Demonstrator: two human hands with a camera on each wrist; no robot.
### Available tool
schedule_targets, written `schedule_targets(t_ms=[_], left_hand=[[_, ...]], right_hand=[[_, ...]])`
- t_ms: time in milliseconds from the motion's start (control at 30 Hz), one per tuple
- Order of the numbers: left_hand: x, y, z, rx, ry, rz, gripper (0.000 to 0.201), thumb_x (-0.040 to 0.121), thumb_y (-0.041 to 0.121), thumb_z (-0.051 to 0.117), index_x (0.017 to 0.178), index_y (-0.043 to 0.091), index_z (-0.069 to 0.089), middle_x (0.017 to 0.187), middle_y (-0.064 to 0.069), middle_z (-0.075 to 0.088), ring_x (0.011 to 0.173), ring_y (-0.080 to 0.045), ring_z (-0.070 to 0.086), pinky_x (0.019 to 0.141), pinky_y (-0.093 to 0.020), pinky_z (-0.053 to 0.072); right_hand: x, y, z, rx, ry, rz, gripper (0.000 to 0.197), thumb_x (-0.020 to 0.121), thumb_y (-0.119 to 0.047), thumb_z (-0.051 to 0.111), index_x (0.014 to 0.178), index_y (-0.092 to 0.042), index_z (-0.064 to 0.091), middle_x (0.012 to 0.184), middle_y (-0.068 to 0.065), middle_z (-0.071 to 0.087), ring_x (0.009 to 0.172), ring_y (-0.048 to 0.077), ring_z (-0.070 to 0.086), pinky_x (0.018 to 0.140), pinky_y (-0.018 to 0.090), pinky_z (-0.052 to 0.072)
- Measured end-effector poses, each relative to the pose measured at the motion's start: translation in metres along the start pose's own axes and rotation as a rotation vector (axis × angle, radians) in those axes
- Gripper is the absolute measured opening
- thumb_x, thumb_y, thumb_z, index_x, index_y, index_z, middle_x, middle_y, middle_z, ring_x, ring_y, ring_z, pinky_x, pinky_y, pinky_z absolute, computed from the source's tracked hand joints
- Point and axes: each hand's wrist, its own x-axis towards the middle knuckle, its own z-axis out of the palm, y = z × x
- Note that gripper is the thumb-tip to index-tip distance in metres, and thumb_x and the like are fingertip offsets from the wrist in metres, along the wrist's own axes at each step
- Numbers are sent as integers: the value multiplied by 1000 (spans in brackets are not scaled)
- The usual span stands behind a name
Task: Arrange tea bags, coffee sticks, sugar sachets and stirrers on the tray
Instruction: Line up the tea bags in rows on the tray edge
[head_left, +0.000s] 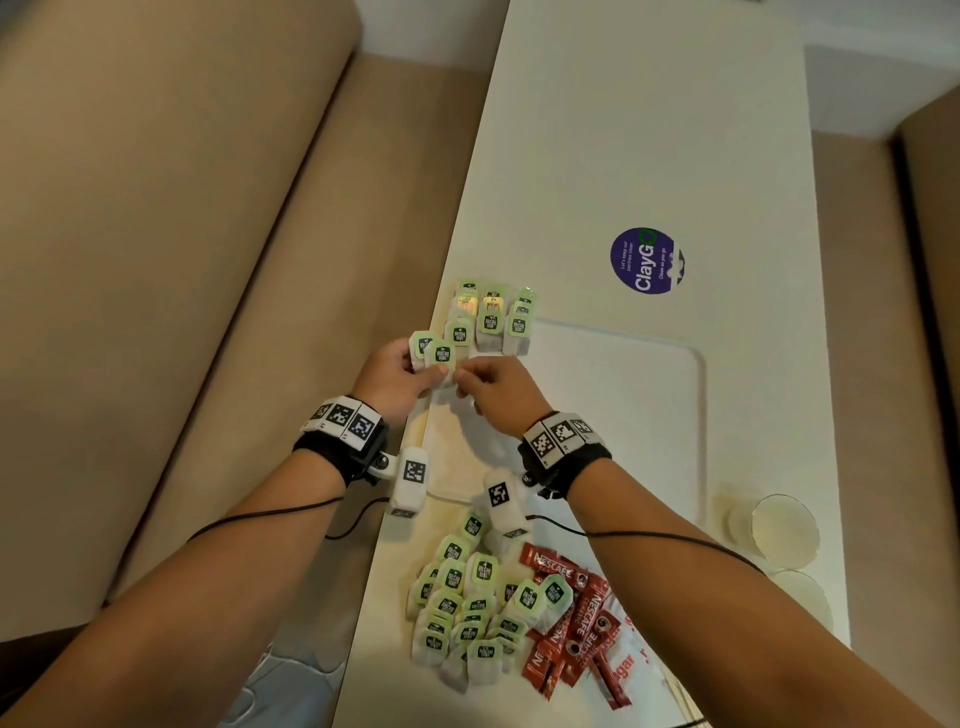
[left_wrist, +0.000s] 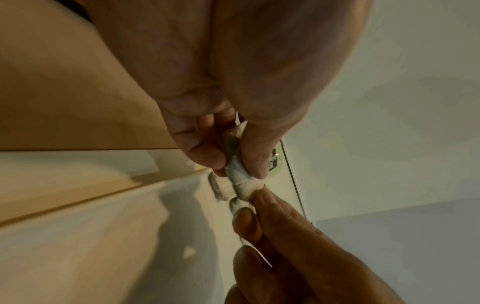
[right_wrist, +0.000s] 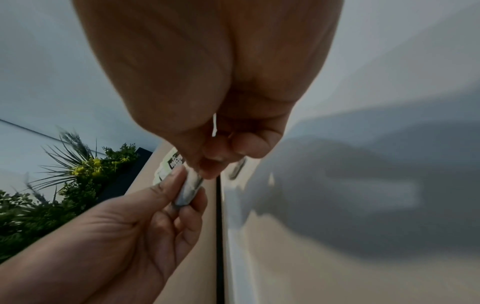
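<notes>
Now | left hand (head_left: 397, 376): two tea bags (head_left: 434, 353) | right hand (head_left: 496, 392): pinching, perhaps one

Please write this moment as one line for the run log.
left hand: holds tea bags | right hand: pinches them | tray: tea bags only

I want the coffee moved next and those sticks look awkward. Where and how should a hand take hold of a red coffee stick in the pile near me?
Probably the topmost red coffee stick, lying flat beside the loose tea bags. Pinch its long thin body across the narrow width, near mid-length, coming from above; its right side, away from the tea bags, looks clearer.
</notes>
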Motion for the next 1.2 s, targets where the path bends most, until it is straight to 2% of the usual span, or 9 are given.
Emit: schedule_targets(t_ms=[200,300,400,500,600,700,867,1033,1200], left_hand=[[1,5,12,22,-3,15,18,89,17,74,107,19,69,97,-1,75,83,-14,69,66,-26,53],[4,7,14,58,63,28,14,90,23,74,102,22,69,89,3,73,74,-11,64,64,-25,53],[9,8,14,140,99,34,14,88,21,76,101,19,69,81,6,69,68,-10,61,63,-24,49],[13,10,14,234,118,43,11,88,16,75,96,20,68,80,11,66,69,-5,60,57,-17,42],[20,13,16,291,150,42,11,86,16,76,94,20,69,83,10,68,71,-5,62,56,-17,43],[27,14,18,291,166,32,14,84,13,77,94,21,71,85,8,70,72,-7,64,58,-18,46],[37,12,19,296,164,3,22,81,12,77,102,16,74,93,3,74,82,-15,69,65,-22,49],[36,13,13,292,243,33,6,85,12,71,91,9,70,80,2,70,69,-15,61,56,-22,46],[32,16,8,218,172,84,13,88,15,73,100,13,70,91,0,74,74,-14,65,69,-29,55]], right_hand=[[0,9,-10,0,64,7,17,93,-30,71,90,-15,78,80,1,74,71,11,63,78,40,59],[3,11,-20,-27,157,38,15,94,-29,70,88,-18,78,74,-4,70,66,7,60,69,30,55],[7,14,-30,-58,235,102,27,93,-28,71,66,-26,70,61,-10,62,59,6,54,57,18,40],[11,18,-30,-91,252,187,26,88,-25,71,66,-12,73,65,1,70,63,15,61,56,22,45],[16,18,-26,-94,270,236,20,84,-24,70,69,-13,77,70,0,73,67,18,68,57,25,53],[21,14,-24,-151,275,223,32,87,-26,70,55,-21,66,58,-6,62,56,14,57,49,21,39],[28,9,-19,-187,297,224,24,87,-32,70,65,-21,73,65,0,68,65,20,63,55,24,45],[30,10,-18,-183,323,245,34,85,-37,72,58,-19,65,59,-2,64,60,19,60,57,27,47],[26,9,-18,-67,337,185,26,82,-46,75,72,-23,69,66,-3,72,61,15,67,63,31,57]])
